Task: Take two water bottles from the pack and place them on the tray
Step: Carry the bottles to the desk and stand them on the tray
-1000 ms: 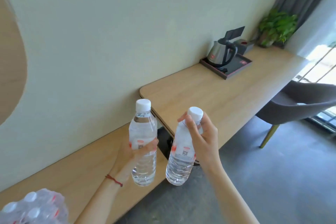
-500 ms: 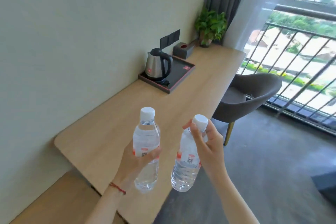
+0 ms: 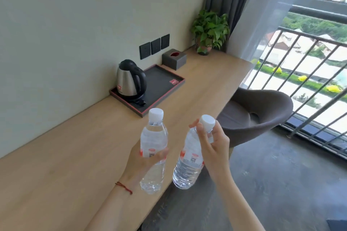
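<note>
Closer to the tray (image 3: 159, 84) now, each grip clasps a bottle: left hand (image 3: 142, 161) mid-body, right hand (image 3: 214, 148) near the cap.

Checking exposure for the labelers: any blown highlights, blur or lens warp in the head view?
Head view: daylight through the window at right is washed out; the tray and kettle stay readable; both bottles, one in the left hand and one in the right hand, look sharp; the desk edge bows, wide-angle warp.

bottle labels (image 3: 193, 156): print too small | tray logo (image 3: 173, 81): unreadable | chair (image 3: 257, 114): legs hidden
</note>
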Tool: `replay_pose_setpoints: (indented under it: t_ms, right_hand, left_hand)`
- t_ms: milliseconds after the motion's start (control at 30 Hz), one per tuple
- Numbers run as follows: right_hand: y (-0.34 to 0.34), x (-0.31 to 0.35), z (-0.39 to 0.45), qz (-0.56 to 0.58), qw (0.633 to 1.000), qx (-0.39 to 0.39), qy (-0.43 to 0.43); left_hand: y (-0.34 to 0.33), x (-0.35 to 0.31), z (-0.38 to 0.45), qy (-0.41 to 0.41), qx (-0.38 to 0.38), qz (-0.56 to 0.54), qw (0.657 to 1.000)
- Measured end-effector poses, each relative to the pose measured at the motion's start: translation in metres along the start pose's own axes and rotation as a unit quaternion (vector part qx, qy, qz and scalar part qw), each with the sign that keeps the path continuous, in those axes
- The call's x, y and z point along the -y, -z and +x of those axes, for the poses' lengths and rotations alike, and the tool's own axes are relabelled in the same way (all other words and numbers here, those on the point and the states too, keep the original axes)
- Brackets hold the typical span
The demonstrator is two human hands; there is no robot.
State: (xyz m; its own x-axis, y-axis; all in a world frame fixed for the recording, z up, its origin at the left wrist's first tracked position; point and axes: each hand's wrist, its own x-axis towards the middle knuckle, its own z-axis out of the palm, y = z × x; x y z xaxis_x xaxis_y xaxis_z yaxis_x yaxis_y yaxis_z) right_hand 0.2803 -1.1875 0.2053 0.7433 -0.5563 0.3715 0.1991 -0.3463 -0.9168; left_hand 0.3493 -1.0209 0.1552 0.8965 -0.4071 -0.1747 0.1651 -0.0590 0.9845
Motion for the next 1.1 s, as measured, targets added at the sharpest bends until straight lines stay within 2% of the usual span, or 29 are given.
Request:
replay_pose_setpoints:
  t_ms: [333,733,933,1100]
  right_hand:
    - [0.065,-0.073,0.145,0.002,0.995,0.101,-0.022]
    - [0.043,-0.155,0.309,0.031,0.976,0.212,-0.045]
    - [0.028,-0.2,0.367,0.025,0.941,0.328,-0.073]
    - [0.018,-0.24,0.399,-0.007,0.889,0.453,-0.07]
  left_hand:
    - [-0.109,-0.013,0.102,0.032,-0.097,-0.033,0.994]
    - [-0.151,-0.021,0.259,0.037,-0.15,-0.062,0.986]
    - [-0.16,-0.02,0.302,0.056,-0.209,-0.044,0.975]
    - [-0.176,0.001,0.33,0.091,-0.284,-0.02,0.954]
